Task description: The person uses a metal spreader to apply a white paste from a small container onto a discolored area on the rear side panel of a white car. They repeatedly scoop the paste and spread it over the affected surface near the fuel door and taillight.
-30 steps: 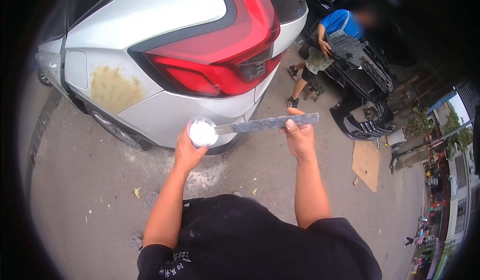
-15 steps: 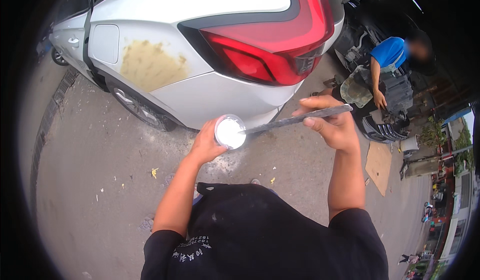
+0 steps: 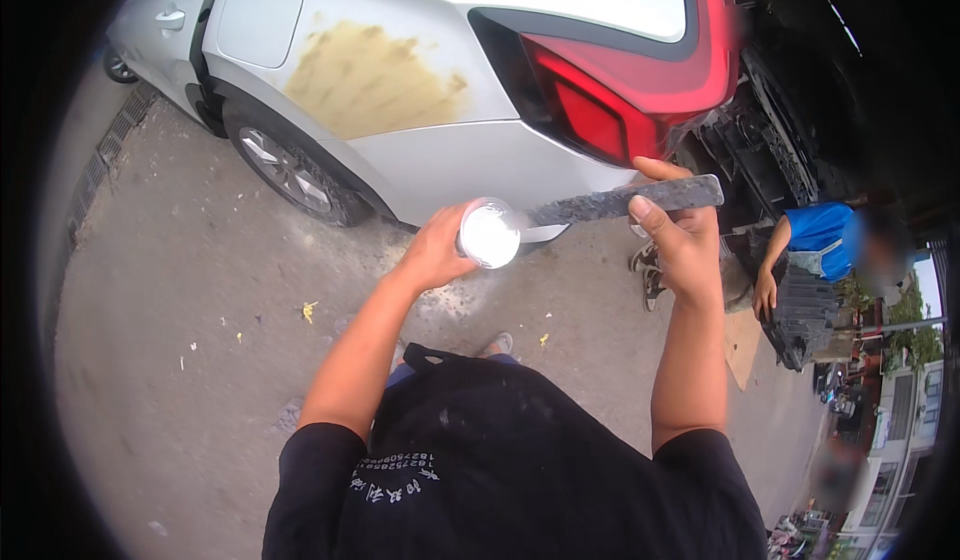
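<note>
The head view shows the fingers of the left hand (image 3: 438,250) curled around a clear cup (image 3: 492,207) of white stuff (image 3: 491,240). The right hand (image 3: 684,250) pinches a flat dark strip (image 3: 590,205) between thumb and fingers, its far end at the cup's rim. Both things are up in the air by the rear corner of a silver car (image 3: 430,170), with a tan patch (image 3: 375,85) above its wheel (image 3: 290,173). Farther right, another person in a blue shirt (image 3: 820,240) touches a dark part (image 3: 797,310).
</note>
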`<state>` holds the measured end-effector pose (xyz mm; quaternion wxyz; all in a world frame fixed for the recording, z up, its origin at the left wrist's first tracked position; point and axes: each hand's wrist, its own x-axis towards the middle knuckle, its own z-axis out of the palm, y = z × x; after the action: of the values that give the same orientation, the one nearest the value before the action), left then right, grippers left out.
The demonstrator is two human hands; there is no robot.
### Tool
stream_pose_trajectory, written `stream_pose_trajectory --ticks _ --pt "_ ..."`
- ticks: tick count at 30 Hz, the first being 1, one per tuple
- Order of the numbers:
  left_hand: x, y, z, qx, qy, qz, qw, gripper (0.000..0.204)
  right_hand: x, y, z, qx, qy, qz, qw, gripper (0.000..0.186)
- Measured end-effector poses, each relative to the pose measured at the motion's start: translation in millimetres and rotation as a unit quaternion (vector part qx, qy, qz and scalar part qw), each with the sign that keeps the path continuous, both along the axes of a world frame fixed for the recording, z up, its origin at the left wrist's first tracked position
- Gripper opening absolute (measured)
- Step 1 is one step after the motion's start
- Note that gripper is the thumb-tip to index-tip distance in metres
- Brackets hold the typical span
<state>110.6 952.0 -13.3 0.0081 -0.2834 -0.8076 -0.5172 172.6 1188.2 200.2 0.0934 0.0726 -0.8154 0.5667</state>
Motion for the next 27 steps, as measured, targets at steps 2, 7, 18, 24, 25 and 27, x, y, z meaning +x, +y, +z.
stream_pose_trajectory --ticks 2,7,18,24,25,27 --pt "-4 2 -1 0.01 0.006 0.02 1.0 0.078 -6 -19 -15 -0.011 -0.009 -0.05 0.999 0.04" --pt "-5 -5 -23 0.016 -0.039 0.079 0.996 0.078 -12 -5 -52 -0.132 -0.037 -0.121 0.983 0.039" --pt "-24 -8 -16 0.066 -0.107 0.146 0.981 0.082 -26 52 -71 -0.295 -0.014 -0.086 0.951 0.04" --pt "-32 -4 -3 0.071 -0.121 0.153 0.978 0.082 -30 64 -77 -0.305 0.008 -0.067 0.95 0.039" --pt "-33 -3 -2 0.075 -0.121 0.153 0.978 0.082 -31 65 -78 -0.309 0.011 -0.068 0.949 0.039" --pt "-35 -2 -1 0.079 -0.119 0.154 0.978 0.082 -32 69 -82 -0.316 0.016 -0.068 0.946 0.04"
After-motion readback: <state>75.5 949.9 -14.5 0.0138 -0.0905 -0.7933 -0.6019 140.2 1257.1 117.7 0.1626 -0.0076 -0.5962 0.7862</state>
